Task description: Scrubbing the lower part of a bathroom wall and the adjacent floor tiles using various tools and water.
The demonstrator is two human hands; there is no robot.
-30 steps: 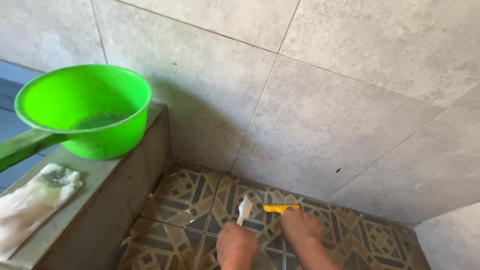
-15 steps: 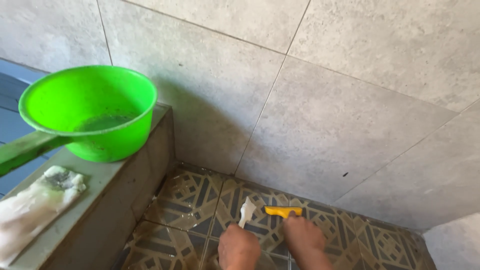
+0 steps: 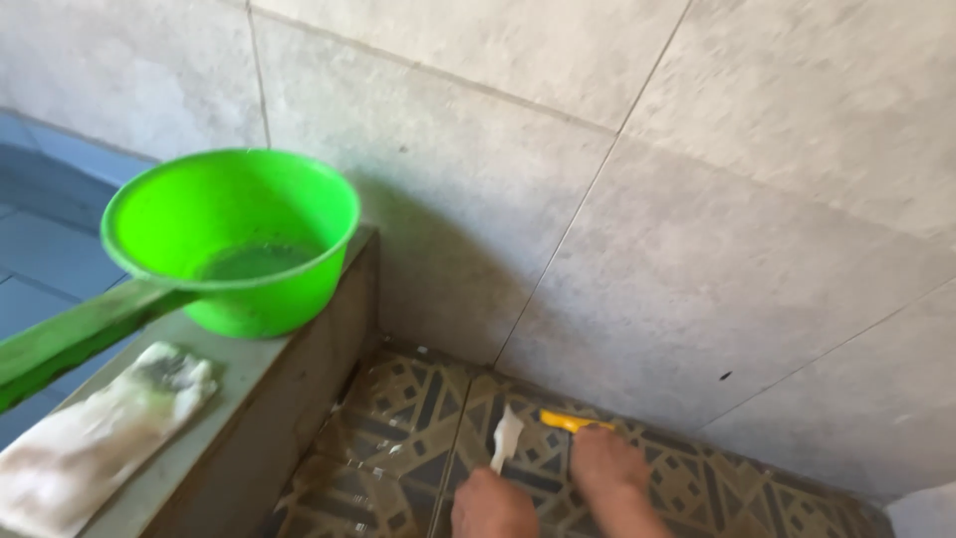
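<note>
You are looking down into the corner of a tiled wet area. At about 6 o'clock, at the very bottom edge, both your hands rest low over the patterned floor tiles [image 3: 398, 418], which are wet and brown with pale geometric lines.

Your left hand [image 3: 491, 508] is closed around the lower end of a small white tool [image 3: 505, 436], perhaps a brush or a scrap of cloth; its pale tip points toward 12 o'clock, over a grout line. Only the knuckles show, the rest is cut off by the picture edge.

Your right hand [image 3: 609, 468] sits just to the 3 o'clock side of the left, fingers curled down over a yellow scraper [image 3: 568, 421]. The yellow end sticks out toward 10 o'clock, lying flat against the floor near the foot of the wall. The grip itself is hidden under the hand, so you cannot tell how tightly it is held.

The grey wall tiles [image 3: 617, 229] fill the upper half, from 11 to 3 o'clock.

At 9 o'clock a low grey ledge [image 3: 249, 379] carries a bright green dipper [image 3: 234, 239] with cloudy water in it, its long handle running toward 8 o'clock. At 8 o'clock a soiled white rag [image 3: 95, 438] lies on the same ledge, just beside the handle.
</note>
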